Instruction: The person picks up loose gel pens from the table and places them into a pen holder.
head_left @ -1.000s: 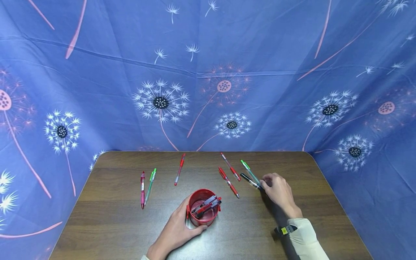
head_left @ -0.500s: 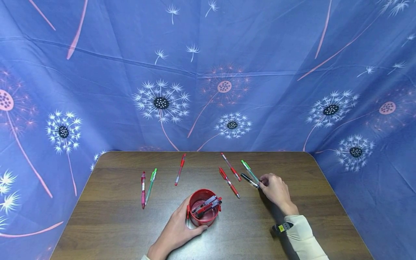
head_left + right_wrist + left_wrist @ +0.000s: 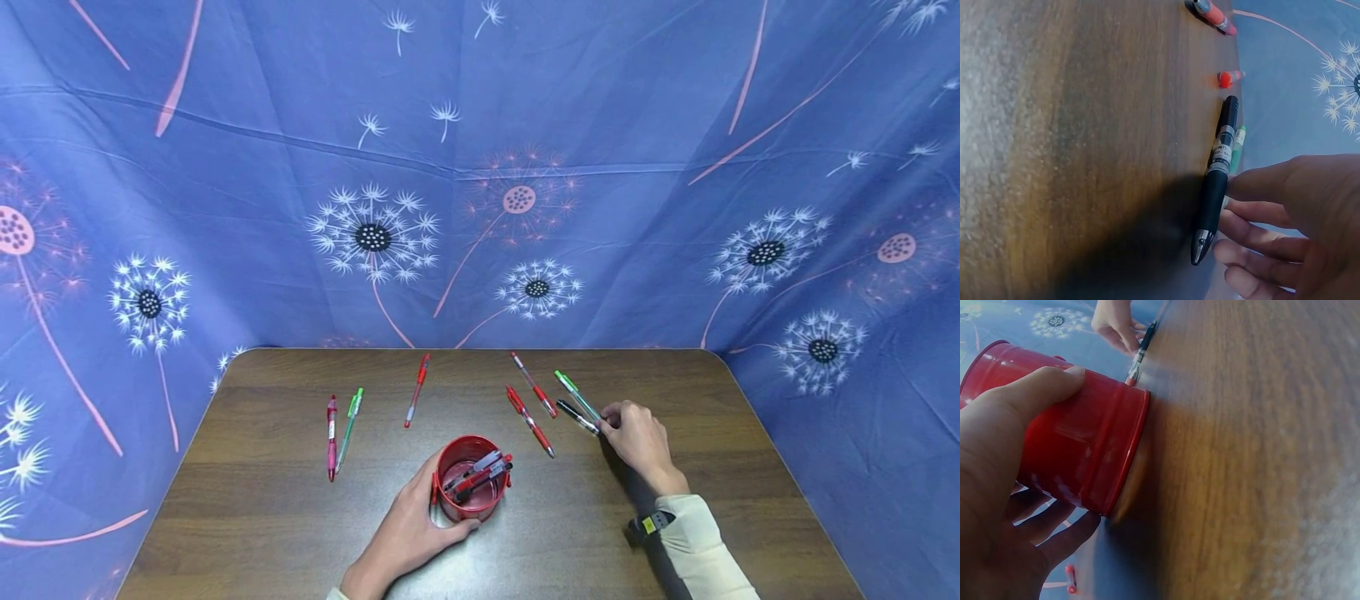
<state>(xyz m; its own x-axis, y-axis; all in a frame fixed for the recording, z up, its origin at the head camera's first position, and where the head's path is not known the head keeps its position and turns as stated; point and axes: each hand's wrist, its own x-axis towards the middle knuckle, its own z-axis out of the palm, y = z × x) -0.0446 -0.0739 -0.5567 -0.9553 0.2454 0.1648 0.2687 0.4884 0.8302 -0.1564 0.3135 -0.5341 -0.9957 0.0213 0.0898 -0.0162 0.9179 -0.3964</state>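
My left hand [image 3: 408, 533] is wrapped around a red pen cup [image 3: 471, 510], thumb and fingers on its outer wall. Several pens [image 3: 480, 477] lean inside the cup. My right hand [image 3: 641, 442] is at the right, its thumb and index finger pinching the near end of a green-topped pen [image 3: 573, 390]. Just in front of those fingers a black pen [image 3: 576, 416] lies on the table; in the right wrist view this black pen [image 3: 1213, 181] partly hides the green pen [image 3: 1238, 147] and the fingertips.
Two red pens [image 3: 529, 421] [image 3: 534, 385] lie between the cup and the green pen. Another red pen [image 3: 416, 390] is behind the cup. At the left of the wooden table [image 3: 247, 500] are a pink pen [image 3: 332, 438] and a second green pen [image 3: 349, 430]. A patterned blue cloth [image 3: 637, 208] hangs behind.
My right hand has shifted slightly left and closer around the green pen's end, and the green pen has moved a little. My left hand and the cup stay in place.
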